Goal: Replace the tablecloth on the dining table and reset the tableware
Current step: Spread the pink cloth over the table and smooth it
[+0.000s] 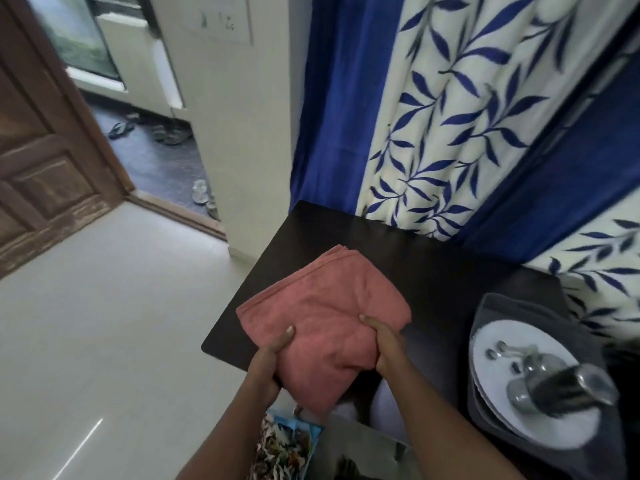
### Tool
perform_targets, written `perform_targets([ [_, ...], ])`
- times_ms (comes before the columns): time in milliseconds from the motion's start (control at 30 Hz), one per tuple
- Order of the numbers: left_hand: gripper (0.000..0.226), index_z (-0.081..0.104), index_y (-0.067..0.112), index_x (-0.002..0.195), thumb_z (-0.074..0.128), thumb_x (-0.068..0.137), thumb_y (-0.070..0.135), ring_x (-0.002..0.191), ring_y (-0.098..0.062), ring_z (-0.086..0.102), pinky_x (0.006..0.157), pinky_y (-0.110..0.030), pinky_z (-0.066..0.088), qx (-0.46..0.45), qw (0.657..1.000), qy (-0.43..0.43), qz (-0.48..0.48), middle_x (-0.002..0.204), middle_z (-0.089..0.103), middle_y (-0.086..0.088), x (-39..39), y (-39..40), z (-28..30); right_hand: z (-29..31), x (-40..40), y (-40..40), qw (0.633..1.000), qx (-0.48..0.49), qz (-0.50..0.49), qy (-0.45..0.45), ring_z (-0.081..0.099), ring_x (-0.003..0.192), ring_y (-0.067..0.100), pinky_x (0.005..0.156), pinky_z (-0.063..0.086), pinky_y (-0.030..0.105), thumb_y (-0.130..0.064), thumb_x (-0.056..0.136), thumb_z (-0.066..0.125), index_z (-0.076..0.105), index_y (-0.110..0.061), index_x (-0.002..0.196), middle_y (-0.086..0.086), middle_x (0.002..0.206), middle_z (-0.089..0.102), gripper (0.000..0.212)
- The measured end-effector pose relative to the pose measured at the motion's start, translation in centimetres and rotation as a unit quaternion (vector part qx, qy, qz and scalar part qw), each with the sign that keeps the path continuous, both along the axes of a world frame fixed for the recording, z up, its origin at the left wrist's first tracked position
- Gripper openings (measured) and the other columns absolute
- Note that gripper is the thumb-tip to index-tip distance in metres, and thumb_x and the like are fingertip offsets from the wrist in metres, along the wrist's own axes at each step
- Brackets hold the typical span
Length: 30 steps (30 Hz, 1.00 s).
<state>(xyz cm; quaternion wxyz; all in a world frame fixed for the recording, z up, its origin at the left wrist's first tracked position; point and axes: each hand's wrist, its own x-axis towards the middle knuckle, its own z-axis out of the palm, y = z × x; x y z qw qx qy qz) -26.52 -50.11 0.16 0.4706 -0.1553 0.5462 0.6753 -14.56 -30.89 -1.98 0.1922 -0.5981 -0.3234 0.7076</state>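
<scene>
1. Blue leaf-print curtains (460,109) hang behind a dark bare tabletop (433,271).
2. Both grips are closed on the folded pink tablecloth (322,306): left hand (268,358) and right hand (388,344) pinch its near edge, thumbs on top, over the tabletop's near corner.
3. White plates (502,427) with blurred metal tableware wait at the right on grey cloth (512,306).
4. Laying the new cloth seems in hand; next it likely needs unfolding and spreading flat.

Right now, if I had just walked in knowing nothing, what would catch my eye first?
Probably the folded pink cloth in the middle, gripped by the left hand and right hand over the near edge of the bare dark table. Behind it hangs a bold blue and white leaf-patterned curtain. At the right, white plates with spoons and steel cups sit on a folded grey cloth.
</scene>
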Motion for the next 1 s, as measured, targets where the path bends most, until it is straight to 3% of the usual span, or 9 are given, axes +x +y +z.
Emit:
perform_targets([
  [67, 0.050, 0.060, 0.017, 0.115, 0.083, 0.073, 0.033, 0.102, -0.033, 0.068, 0.082, -0.050, 0.056, 0.018, 0.999, 0.022, -0.040, 0.108, 0.073, -0.010, 0.3, -0.1, 1.6, 1.5, 1.5, -0.8, 1.000, 0.008, -0.017, 0.019, 0.069, 0.099, 0.030, 0.083, 0.060, 0.054, -0.027, 0.039, 0.099, 0.061, -0.011, 0.127, 0.008, 0.116, 0.068, 0.097],
  [200, 0.057, 0.060, 0.017, 0.120, 0.083, 0.072, 0.037, 0.110, -0.037, 0.064, 0.100, -0.065, 0.044, 0.062, 0.993, 0.042, -0.091, 0.115, 0.071, -0.012, 1.2, -0.5, 4.6, 5.8, 4.4, -2.3, 0.993, 0.076, -0.071, 0.058, 0.068, 0.100, 0.028, 0.092, 0.057, 0.051, -0.024, 0.054, 0.096, 0.065, -0.015, 0.109, 0.008, 0.111, 0.070, 0.064],
  [333, 0.048, 0.062, 0.008, 0.120, 0.077, 0.079, 0.030, 0.108, -0.033, 0.065, 0.096, -0.053, 0.052, 0.119, 0.989, 0.029, -0.085, 0.111, 0.073, -0.013, 3.4, -0.4, 6.4, 9.1, 8.0, -3.5, 0.975, 0.165, -0.125, 0.086, 0.069, 0.098, 0.021, 0.091, 0.057, 0.045, -0.022, 0.061, 0.094, 0.066, -0.021, 0.107, 0.002, 0.109, 0.073, 0.054],
  [367, 0.041, 0.062, 0.006, 0.117, 0.073, 0.083, 0.027, 0.104, -0.030, 0.067, 0.089, -0.047, 0.056, 0.138, 0.987, 0.025, -0.081, 0.107, 0.074, -0.012, 4.2, -0.3, 6.8, 10.0, 9.0, -3.8, 0.970, 0.183, -0.134, 0.092, 0.070, 0.098, 0.020, 0.091, 0.057, 0.045, -0.028, 0.060, 0.095, 0.065, -0.024, 0.106, 0.000, 0.108, 0.074, 0.055],
  [467, 0.032, 0.065, 0.006, 0.114, 0.067, 0.086, 0.022, 0.096, -0.024, 0.070, 0.072, -0.036, 0.060, 0.191, 0.977, 0.017, -0.095, 0.104, 0.076, -0.008, 6.4, 0.4, 7.5, 12.4, 12.1, -3.9, 0.955, 0.250, -0.149, 0.055, 0.072, 0.099, 0.019, 0.093, 0.058, 0.046, -0.055, 0.036, 0.098, 0.066, -0.026, 0.117, -0.006, 0.107, 0.076, 0.092],
  [600, 0.018, 0.066, 0.009, 0.109, 0.060, 0.094, 0.017, 0.083, -0.018, 0.074, 0.063, -0.033, 0.060, 0.230, 0.963, 0.013, -0.141, 0.095, 0.077, -0.004, 10.4, 2.7, 9.3, 14.9, 18.2, -4.3, 0.934, 0.299, -0.182, 0.079, 0.073, 0.101, 0.022, 0.094, 0.057, 0.049, -0.048, 0.041, 0.100, 0.067, -0.022, 0.119, -0.002, 0.109, 0.076, 0.088],
  [767, 0.027, 0.062, 0.006, 0.119, 0.055, 0.095, 0.016, 0.088, -0.024, 0.074, 0.066, -0.041, 0.061, 0.270, 0.936, -0.013, -0.226, 0.103, 0.075, -0.010, 17.6, 6.1, 12.2, 17.6, 27.2, -4.2, 0.907, 0.335, -0.242, 0.081, 0.073, 0.099, 0.018, 0.094, 0.057, 0.047, -0.038, 0.050, 0.097, 0.068, -0.022, 0.112, -0.002, 0.107, 0.076, 0.071],
  [900, 0.052, 0.056, 0.007, 0.134, 0.066, 0.085, 0.019, 0.109, -0.030, 0.068, 0.081, -0.046, 0.058, 0.293, 0.910, -0.007, -0.294, 0.128, 0.066, -0.013, 25.4, 10.1, 13.9, 20.0, 36.6, -3.6, 0.879, 0.384, -0.275, 0.067, 0.068, 0.109, 0.016, 0.099, 0.054, 0.044, -0.043, 0.055, 0.094, 0.055, -0.025, 0.137, -0.005, 0.122, 0.068, 0.093],
  [1000, 0.044, 0.060, 0.009, 0.126, 0.065, 0.083, 0.017, 0.101, -0.027, 0.071, 0.075, -0.044, 0.060, 0.331, 0.876, 0.001, -0.351, 0.118, 0.071, -0.011, 33.9, 13.2, 16.2, 21.8, 45.4, -3.3, 0.845, 0.419, -0.325, 0.062, 0.068, 0.111, 0.017, 0.101, 0.053, 0.043, -0.045, 0.054, 0.095, 0.056, -0.024, 0.137, -0.006, 0.123, 0.069, 0.093],
])
